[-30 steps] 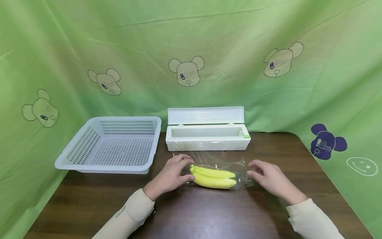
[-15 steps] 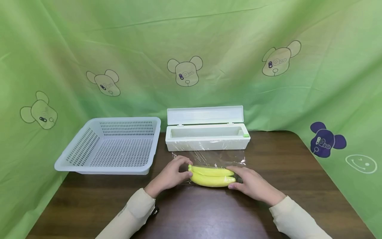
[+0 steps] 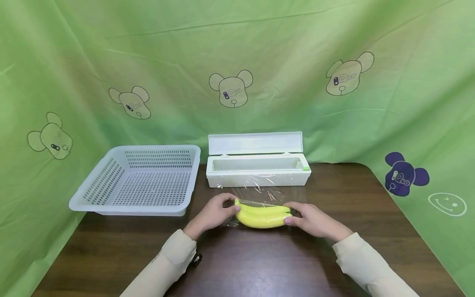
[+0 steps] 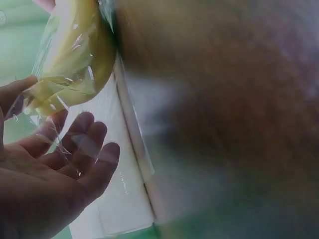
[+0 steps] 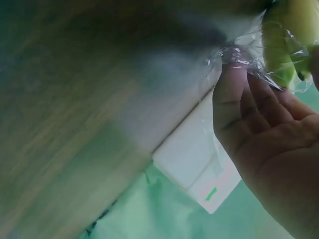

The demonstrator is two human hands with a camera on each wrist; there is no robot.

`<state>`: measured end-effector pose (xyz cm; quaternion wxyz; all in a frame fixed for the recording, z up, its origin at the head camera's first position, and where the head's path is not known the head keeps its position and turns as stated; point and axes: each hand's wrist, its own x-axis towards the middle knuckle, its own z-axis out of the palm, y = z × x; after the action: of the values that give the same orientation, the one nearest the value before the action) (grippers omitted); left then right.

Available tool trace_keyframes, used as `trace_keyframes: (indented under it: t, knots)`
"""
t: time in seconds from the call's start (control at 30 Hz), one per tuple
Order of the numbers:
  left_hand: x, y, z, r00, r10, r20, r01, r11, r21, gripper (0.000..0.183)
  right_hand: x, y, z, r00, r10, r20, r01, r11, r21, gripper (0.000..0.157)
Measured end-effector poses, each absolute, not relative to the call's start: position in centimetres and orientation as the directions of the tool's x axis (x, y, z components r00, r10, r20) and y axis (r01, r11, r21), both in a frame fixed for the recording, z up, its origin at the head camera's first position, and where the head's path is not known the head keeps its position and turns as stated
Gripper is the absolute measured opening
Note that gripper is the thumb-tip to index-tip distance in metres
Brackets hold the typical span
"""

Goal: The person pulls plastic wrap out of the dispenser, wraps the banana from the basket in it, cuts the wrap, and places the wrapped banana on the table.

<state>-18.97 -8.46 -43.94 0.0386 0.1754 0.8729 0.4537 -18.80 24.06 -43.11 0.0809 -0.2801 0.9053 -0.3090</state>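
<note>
Yellow curved bananas [image 3: 261,218], clear plastic film [image 3: 259,194] over: left hand [image 3: 212,214], right hand [image 3: 313,221] pinching opposite ends, presumably to keep film close.

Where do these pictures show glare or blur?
Head view: mostly sharp, a soft sheen on the table, bright glints on the plastic wrap; left wrist view: right side heavily blurred, glints over the bananas; right wrist view: dim, with the left side blurry.

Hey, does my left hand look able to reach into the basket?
Likely yes: the basket stands open beside the left hand, with nothing visible between. That hand is holding the end of the bananas through clear film, though, so it would probably need to let go first.
</note>
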Motion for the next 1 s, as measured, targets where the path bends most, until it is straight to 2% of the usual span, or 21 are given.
trace_keyframes:
  t: [0.2, 0.37, 0.47, 0.6, 0.9, 1.0]
  knots:
    - [-19.4, -8.5, -43.8, -0.946, 0.321, 0.042, 0.214, 0.522, 0.826, 0.018, -20.3, 24.2, -43.5, -0.812, -0.583, -0.019, -0.398, 0.578, -0.712, 0.036]
    - [-20.1, -8.2, -43.7, -0.959, 0.281, 0.03, 0.183, 0.536, 0.824, 0.022, -21.8, 24.3, -43.7, -0.794, -0.597, -0.119, -0.251, 0.499, -0.829, 0.029]
    - [-20.6, -8.1, -43.7, -0.966, 0.257, 0.02, 0.165, 0.56, 0.812, 0.025, -22.4, 24.2, -43.7, -0.785, -0.595, -0.174, -0.181, 0.489, -0.853, 0.027]
    - [-21.3, -8.0, -43.8, -0.975, 0.223, -0.018, 0.118, 0.581, 0.805, 0.03, -23.1, 23.9, -43.5, -0.795, -0.557, -0.239, -0.096, 0.505, -0.858, 0.031]
    - [-22.7, -7.9, -44.3, -0.977, 0.184, -0.106, 0.029, 0.608, 0.793, 0.045, -24.6, 23.2, -43.5, -0.821, -0.411, -0.397, 0.16, 0.502, -0.85, 0.051]
    - [-22.7, -7.9, -44.3, -0.981, 0.166, -0.103, 0.017, 0.598, 0.802, 0.047, -24.8, 23.1, -43.5, -0.873, -0.33, -0.36, 0.131, 0.552, -0.824, 0.052]
